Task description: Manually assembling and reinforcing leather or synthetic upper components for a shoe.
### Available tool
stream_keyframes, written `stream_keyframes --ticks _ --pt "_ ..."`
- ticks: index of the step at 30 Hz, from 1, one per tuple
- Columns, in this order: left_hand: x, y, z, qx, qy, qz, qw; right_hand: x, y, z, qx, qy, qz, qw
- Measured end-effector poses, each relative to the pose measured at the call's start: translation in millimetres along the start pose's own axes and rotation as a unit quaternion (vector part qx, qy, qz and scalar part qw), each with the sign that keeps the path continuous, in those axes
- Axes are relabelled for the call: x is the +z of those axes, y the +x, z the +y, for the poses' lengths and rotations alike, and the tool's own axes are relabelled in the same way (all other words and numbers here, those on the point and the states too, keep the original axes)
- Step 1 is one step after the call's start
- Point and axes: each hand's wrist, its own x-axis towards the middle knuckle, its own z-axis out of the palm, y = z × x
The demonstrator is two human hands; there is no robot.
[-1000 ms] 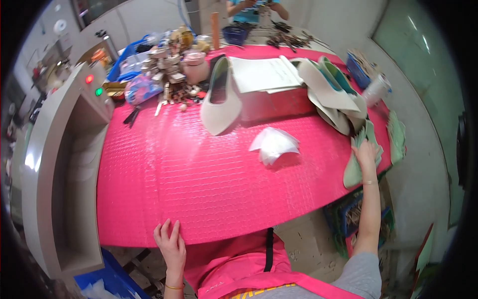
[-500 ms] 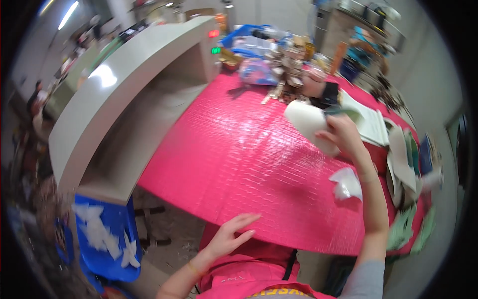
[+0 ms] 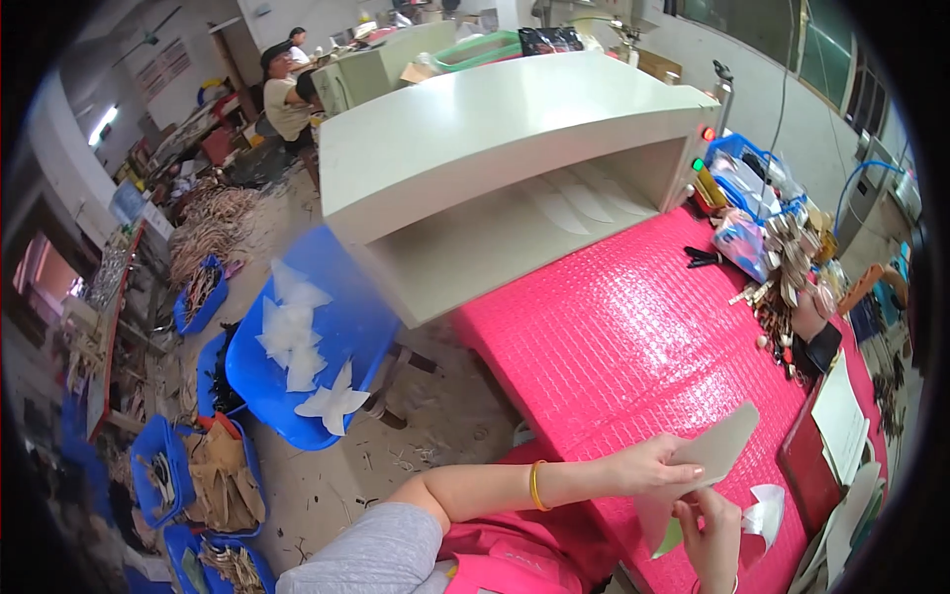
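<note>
Over the near right part of the pink-covered table (image 3: 584, 366), my left hand (image 3: 658, 467) grips an off-white insole-shaped sheet (image 3: 722, 443), its rounded end pointing away from me. My right hand (image 3: 714, 540) is just below it, fingers curled in a pinch at the sheet's lower part. A pale green patch (image 3: 670, 538) shows beside those fingertips; whether it is a separate layer I cannot tell. A curled white piece (image 3: 764, 515) lies on the table to the right of my hands.
A large cream machine (image 3: 505, 148) with a long open slot stands across the table, pale flat pieces (image 3: 574, 206) inside. Left of it, a blue bin (image 3: 259, 381) carries white cut pieces (image 3: 292, 332). Clutter (image 3: 792, 257) fills the far right. Two people (image 3: 287, 99) sit far back.
My view has swung left. My right hand, earlier holding the sheets far right, is now close to me. My left hand, empty and open before, has taken hold of the insole-shaped sheet.
</note>
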Motion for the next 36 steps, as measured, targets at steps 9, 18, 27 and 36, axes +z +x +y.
stream_keyframes --ticks 9,18,27,36 --pt "-4 -15 37 -0.036 0.002 -0.238 0.971 -2 16 55 -0.277 0.138 0.267 0.913" --pt "-31 -14 27 -0.080 -0.042 -0.130 0.987 20 4 75 -0.082 0.504 0.024 0.860" --pt "-52 -20 6 -0.066 -0.035 -0.076 0.994 29 21 73 0.075 0.476 0.128 0.867" --pt "-72 -19 -19 -0.087 0.014 -0.030 0.996 43 31 88 0.180 0.550 0.040 0.814"
